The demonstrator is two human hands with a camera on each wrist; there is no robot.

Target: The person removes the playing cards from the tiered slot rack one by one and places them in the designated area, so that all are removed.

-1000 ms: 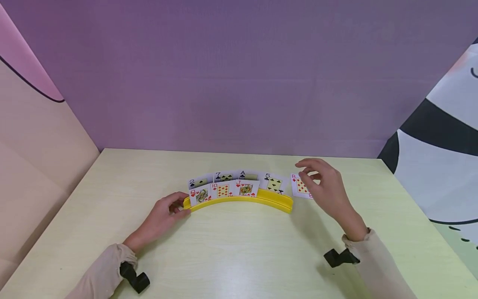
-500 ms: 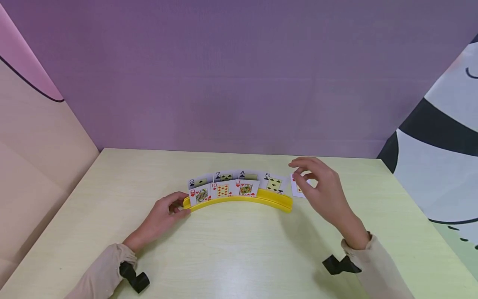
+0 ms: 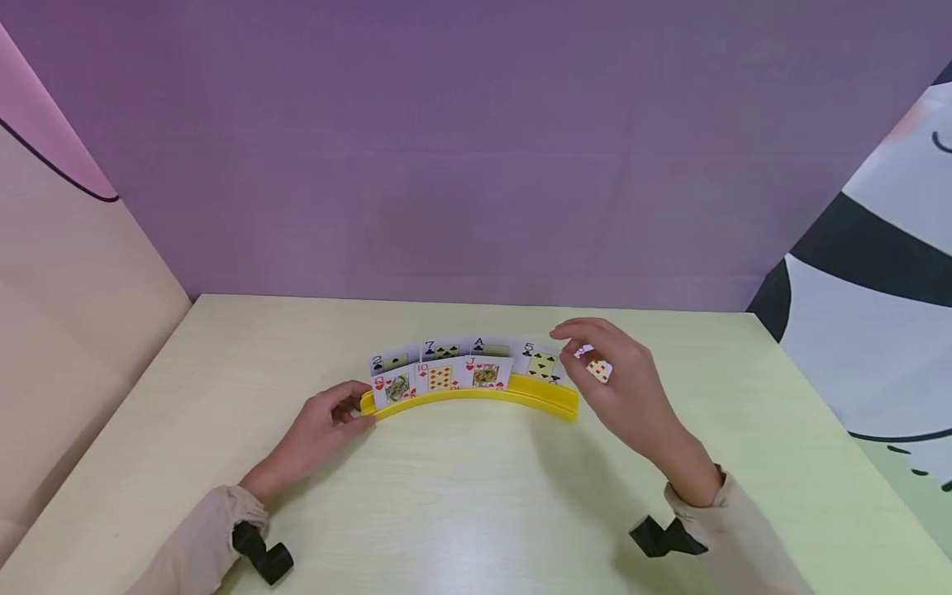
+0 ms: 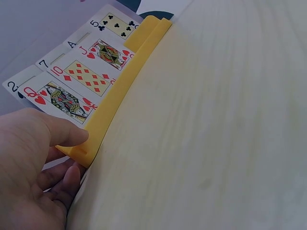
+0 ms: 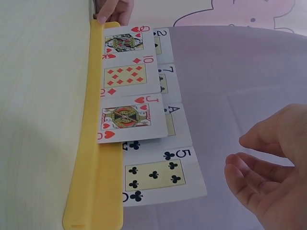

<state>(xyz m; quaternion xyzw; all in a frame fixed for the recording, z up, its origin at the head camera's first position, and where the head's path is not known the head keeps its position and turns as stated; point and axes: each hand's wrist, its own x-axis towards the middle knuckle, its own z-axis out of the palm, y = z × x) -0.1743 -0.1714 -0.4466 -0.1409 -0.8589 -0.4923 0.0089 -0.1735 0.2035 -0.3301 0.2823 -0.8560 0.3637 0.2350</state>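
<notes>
My left hand (image 3: 320, 430) pinches the left end of a curved yellow card holder (image 3: 546, 395), its thumb on the front in the left wrist view. The holder's front row has the queen of hearts (image 4: 64, 102), ten of diamonds (image 4: 86, 76) and jack of hearts (image 4: 108, 53). Behind them stand a black two (image 3: 394, 361), seven (image 3: 446, 350) and ace (image 3: 491, 349), partly covered, and the five of clubs (image 5: 156, 175). My right hand (image 3: 621, 392) hovers beside the five with bent, loose fingers and nothing between them. Behind it, a mostly hidden eight of diamonds (image 3: 599, 371) shows.
The pale wooden table (image 3: 446, 496) ends at a purple backdrop (image 3: 476, 165). Printed panels stand at the left (image 3: 74, 330) and right (image 3: 878, 347). Black wrist mounts (image 3: 262, 552) sit on both sleeves.
My right hand has moved left, from over the eight of diamonds toward the five of clubs, with nothing in it. My left hand keeps its grip on the card holder.
</notes>
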